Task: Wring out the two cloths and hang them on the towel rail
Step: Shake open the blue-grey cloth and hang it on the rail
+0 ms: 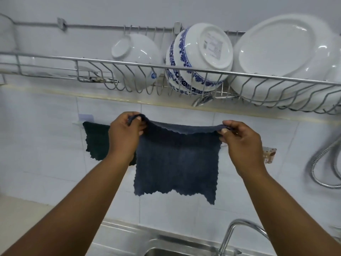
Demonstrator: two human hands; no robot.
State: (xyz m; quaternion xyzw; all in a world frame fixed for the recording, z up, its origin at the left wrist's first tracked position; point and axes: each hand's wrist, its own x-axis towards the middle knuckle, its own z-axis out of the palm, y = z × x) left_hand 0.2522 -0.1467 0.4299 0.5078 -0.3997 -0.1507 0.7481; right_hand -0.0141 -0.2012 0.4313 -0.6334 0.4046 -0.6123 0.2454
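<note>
You hold the blue cloth (176, 159) spread flat by its two top corners: left hand (124, 134) fingers pinched shut on the left corner, right hand (241, 145) fingers pinched shut on the right corner. The top edge runs left-right, sagging slightly between your hands; the rest hangs straight down in front of the tiled wall, above the sink (166, 250). The dark cloth (96, 140) is already draped on the rail (77, 123), just behind and left of your left hand, partly hidden by it. The rail's free stretch lies behind the blue cloth, hidden, running parallel to the top edge, so the move looks like forward and over. Your left hand is nearer the hung cloth; likely risk is overlapping it, so favour the right. Room above is limited by the dish rack (184, 68) with bowls; the tap (238, 231) is well below.
</note>
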